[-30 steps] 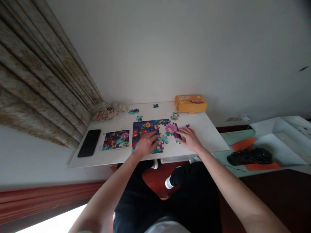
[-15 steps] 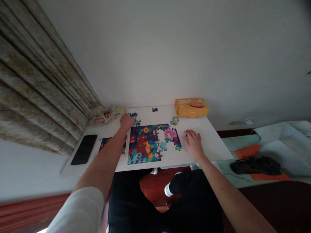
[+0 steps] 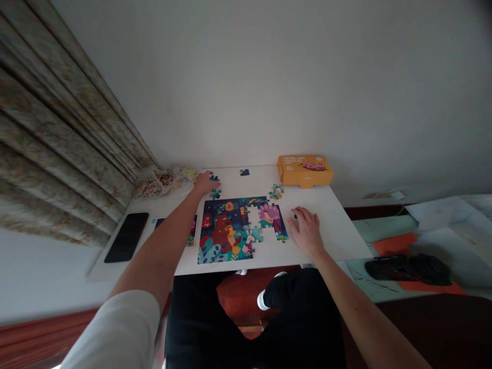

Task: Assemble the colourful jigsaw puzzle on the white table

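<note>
Since a second ago, the left hand [image 3: 205, 183] has left the puzzle and stretched to the far side of it, while the right hand [image 3: 306, 229] has drawn back to the bare table beside the puzzle's right edge. Nearest the camera, a white sleeve [image 3: 119, 328] covers the left upper arm, and black trousers [image 3: 292, 289] and a white sock [image 3: 262, 300] show below the table's near edge.

The right hand lies flat and open, fingers spread, touching the tabletop; a small dark bit by its fingertips is too small to make out. The left hand is stretched out with its fingers long, at two loose puzzle pieces [image 3: 215, 194]. Whether it pinches one, I cannot tell.

The puzzle [image 3: 238, 230] lies flat mid-table, mostly assembled, with gaps at its right side. Past it are a picture card [image 3: 191, 230], partly behind the left forearm, and a black phone [image 3: 126, 237]. Further back lie a small cluster of pieces [image 3: 275, 191], a lone piece [image 3: 244, 172], an orange box [image 3: 305, 171] and a clear bag of pieces [image 3: 161, 182], with a curtain [image 3: 65, 128] beyond.
</note>
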